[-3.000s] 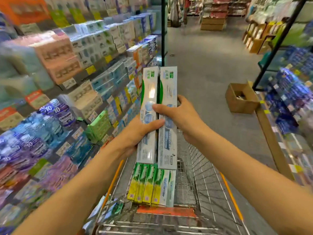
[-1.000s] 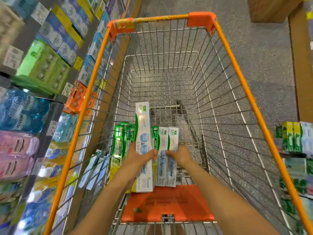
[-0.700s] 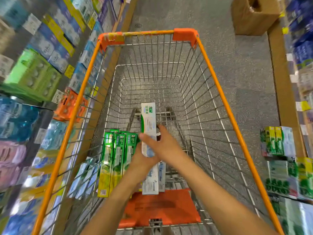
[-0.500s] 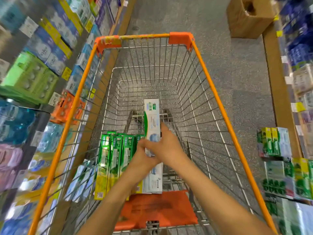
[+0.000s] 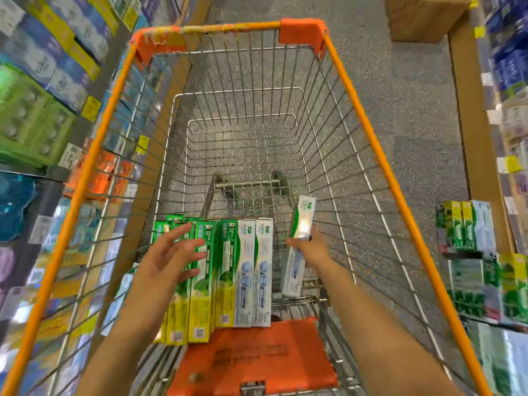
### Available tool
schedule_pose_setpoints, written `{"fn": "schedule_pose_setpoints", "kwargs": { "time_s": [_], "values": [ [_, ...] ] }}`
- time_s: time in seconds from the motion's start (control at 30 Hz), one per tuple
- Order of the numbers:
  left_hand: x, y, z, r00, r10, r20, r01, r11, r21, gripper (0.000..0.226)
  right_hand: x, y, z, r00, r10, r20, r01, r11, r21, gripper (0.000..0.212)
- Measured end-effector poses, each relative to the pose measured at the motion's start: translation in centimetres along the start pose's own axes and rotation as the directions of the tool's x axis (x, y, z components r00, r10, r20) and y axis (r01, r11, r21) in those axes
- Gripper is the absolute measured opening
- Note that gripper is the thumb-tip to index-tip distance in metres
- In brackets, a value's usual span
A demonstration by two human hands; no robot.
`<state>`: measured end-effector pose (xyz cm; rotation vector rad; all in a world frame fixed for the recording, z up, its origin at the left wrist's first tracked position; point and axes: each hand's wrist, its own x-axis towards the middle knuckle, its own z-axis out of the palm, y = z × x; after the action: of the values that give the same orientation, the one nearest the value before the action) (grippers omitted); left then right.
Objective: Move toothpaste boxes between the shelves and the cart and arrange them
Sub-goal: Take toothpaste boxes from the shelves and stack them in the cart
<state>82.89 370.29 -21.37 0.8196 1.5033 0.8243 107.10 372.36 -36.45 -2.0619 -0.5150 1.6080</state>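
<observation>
Head: cart (image 5: 368, 121) far end w/ room

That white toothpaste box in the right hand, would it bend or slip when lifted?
Probably stiff: the white toothpaste box stays straight though the right hand holds only its middle. Its glossy glare suggests a slippery surface. Likely light for one hand.

A grey speckled floor (image 5: 400, 95) runs down the aisle. On it, at its far end, stands an open cardboard box (image 5: 423, 18), against a brown wooden shelf base (image 5: 468, 110) bordering the floor's right side.
</observation>
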Motion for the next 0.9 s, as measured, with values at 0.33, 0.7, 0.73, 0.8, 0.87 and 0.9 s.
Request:
{"fn": "schedule_pose_setpoints", "kwargs": {
  "time_s": [0.33,0.7,0.73,0.8,0.87,0.9],
  "values": [
    [0.9,-0.7,-0.8,1.000,0.004,-0.021,-0.003,0.999,0.045,0.035,2.7,5.2,2.7,0.976,0.040,0.212,-0.022,0.996,-0.087,0.051],
    [0.9,-1.4,-0.4,0.999,-0.033,-0.005,0.033,0.996,0.078,0.031,2.5,5.7,3.7,0.993,-0.029,0.112,0.056,0.969,-0.243,0.053],
    [0.9,-1.4,-0.4,0.999,-0.032,-0.003,0.032,0.996,0.080,0.031,2.4,5.6,3.8,0.993,-0.030,0.118,0.056,0.973,-0.223,0.053],
    [1.0,-1.4,-0.4,1.000,-0.027,0.008,0.026,0.995,0.092,0.031,2.6,5.2,4.2,0.993,-0.019,0.112,0.044,0.974,-0.223,0.051],
    [0.9,-1.4,-0.3,1.000,-0.025,0.013,0.023,0.996,0.091,0.030,3.2,4.9,4.4,0.997,0.019,0.079,0.005,0.955,-0.295,0.046],
    [0.9,-1.4,-0.3,1.000,-0.024,0.008,0.023,0.996,0.083,0.030,3.5,4.9,4.4,0.998,0.028,0.050,-0.009,0.933,-0.360,0.041]
  ]
}}
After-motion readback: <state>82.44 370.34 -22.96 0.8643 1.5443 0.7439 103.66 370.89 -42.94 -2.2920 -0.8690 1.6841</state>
